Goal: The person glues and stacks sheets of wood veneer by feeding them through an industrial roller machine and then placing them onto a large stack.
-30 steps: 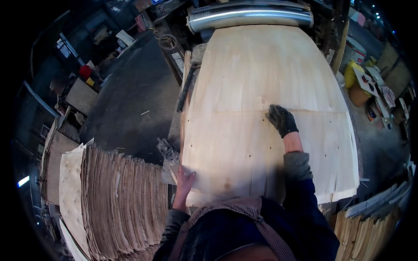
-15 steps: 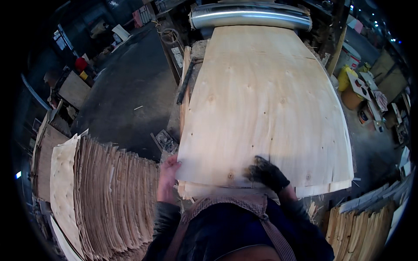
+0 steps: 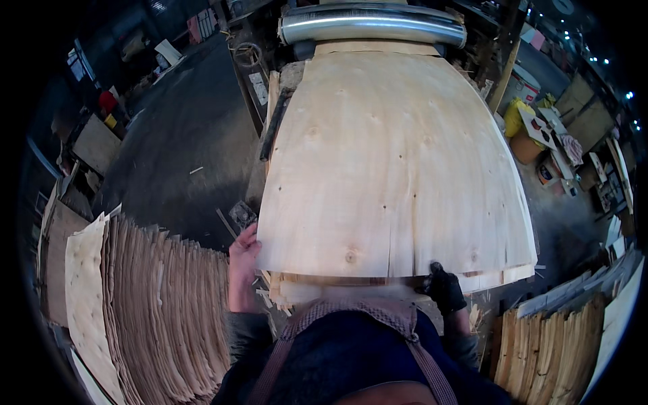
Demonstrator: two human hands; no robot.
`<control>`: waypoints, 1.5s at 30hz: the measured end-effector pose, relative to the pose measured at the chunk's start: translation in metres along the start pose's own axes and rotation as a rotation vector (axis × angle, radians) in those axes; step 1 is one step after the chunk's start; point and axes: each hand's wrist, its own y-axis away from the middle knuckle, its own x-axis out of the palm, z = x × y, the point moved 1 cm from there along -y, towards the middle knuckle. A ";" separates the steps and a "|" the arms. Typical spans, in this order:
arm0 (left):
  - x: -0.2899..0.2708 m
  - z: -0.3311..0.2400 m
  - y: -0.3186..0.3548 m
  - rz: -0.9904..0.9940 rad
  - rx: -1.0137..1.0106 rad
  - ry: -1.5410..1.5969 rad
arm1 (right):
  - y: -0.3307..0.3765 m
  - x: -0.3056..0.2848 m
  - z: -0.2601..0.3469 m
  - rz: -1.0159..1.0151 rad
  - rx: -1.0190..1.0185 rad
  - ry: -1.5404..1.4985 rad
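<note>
A large pale wood veneer sheet [image 3: 378,148], dotted with small knots, lies across the stack in front of me. My bare left hand [image 3: 244,256] holds its left edge close to the near corner, with the fingers bent against the edge. At the near edge, right of the middle, my right hand [image 3: 444,290] in a black glove pinches the sheet, its thumb on top and the other fingers partly hidden. Edges of more sheets [image 3: 337,291] show beneath, just in front of my apron. A narrow band of a lower sheet [image 3: 374,47] appears at the far end.
A shiny metal roller [image 3: 371,28] spans the far end. Stacked brown veneer [image 3: 165,304] stands at the left, and more upright sheets [image 3: 547,351] at the lower right. A dark bar [image 3: 273,128] lies along the left side. Buckets and a yellow bag [image 3: 516,116] are at the right.
The top sheet has slid toward me, baring a band of the sheet below by the roller. My right hand has moved from the sheet's surface right and down to its near edge.
</note>
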 end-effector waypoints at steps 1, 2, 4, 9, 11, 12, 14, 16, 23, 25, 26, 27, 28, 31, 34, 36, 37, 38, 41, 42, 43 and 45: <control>0.002 0.013 -0.005 -0.038 0.021 -0.069 | -0.007 0.000 0.006 0.029 -0.100 0.039; 0.005 0.027 -0.009 -0.077 0.038 -0.139 | -0.023 -0.002 0.016 0.033 -0.104 0.051; 0.013 0.051 -0.011 -0.072 0.117 -0.378 | -0.059 -0.002 0.038 0.146 0.013 -0.382; 0.048 0.088 0.006 0.036 0.152 -0.870 | -0.165 0.006 0.100 0.221 0.043 -0.828; 0.057 0.093 0.016 0.012 0.191 -0.977 | -0.195 0.009 0.111 0.266 0.120 -0.884; 0.059 0.094 0.019 0.004 0.176 -1.003 | -0.209 0.012 0.116 0.255 0.215 -0.993; 0.059 0.098 0.023 -0.015 0.169 -0.991 | -0.230 0.020 0.128 0.331 0.103 -0.989; 0.057 0.103 0.021 -0.033 0.134 -0.976 | -0.246 0.029 0.138 0.379 0.075 -1.086; 0.045 0.105 0.014 -0.111 0.006 -0.782 | -0.241 0.056 0.147 0.367 -0.007 -1.060; 0.038 0.093 0.019 -0.032 -0.133 -0.286 | -0.204 0.068 0.122 0.410 0.101 -0.946; 0.036 0.086 0.020 0.014 -0.225 -0.039 | -0.180 0.072 0.108 0.460 0.130 -0.923; 0.035 0.078 0.018 0.040 -0.201 -0.003 | -0.154 0.073 0.095 0.564 0.146 -0.949; 0.033 0.069 0.018 0.067 -0.177 0.033 | -0.126 0.073 0.082 0.626 0.084 -0.856; 0.031 0.046 0.016 0.178 -0.147 0.104 | -0.055 0.067 0.056 0.722 0.173 -0.796; 0.035 0.030 0.016 0.186 -0.013 -0.149 | -0.009 0.055 0.032 0.639 0.289 -0.808; 0.037 0.018 0.017 0.146 0.060 -0.278 | 0.007 0.045 0.014 0.600 0.368 -0.870; 0.036 0.011 0.017 0.125 0.066 -0.272 | 0.012 0.038 0.005 0.548 0.380 -0.846; 0.036 0.004 0.018 0.102 0.057 -0.280 | 0.015 0.030 -0.005 0.498 0.408 -0.856; 0.030 -0.019 0.023 0.121 0.091 -0.148 | 0.016 0.012 -0.027 0.348 0.372 -0.659; 0.029 -0.023 0.023 0.141 0.102 -0.002 | 0.014 0.008 -0.029 0.255 0.259 -0.488; 0.028 -0.025 0.024 0.111 0.034 -0.022 | 0.013 0.004 -0.030 0.183 0.208 -0.418; 0.024 -0.024 0.021 0.119 0.047 0.006 | 0.011 0.001 -0.021 0.131 0.046 -0.534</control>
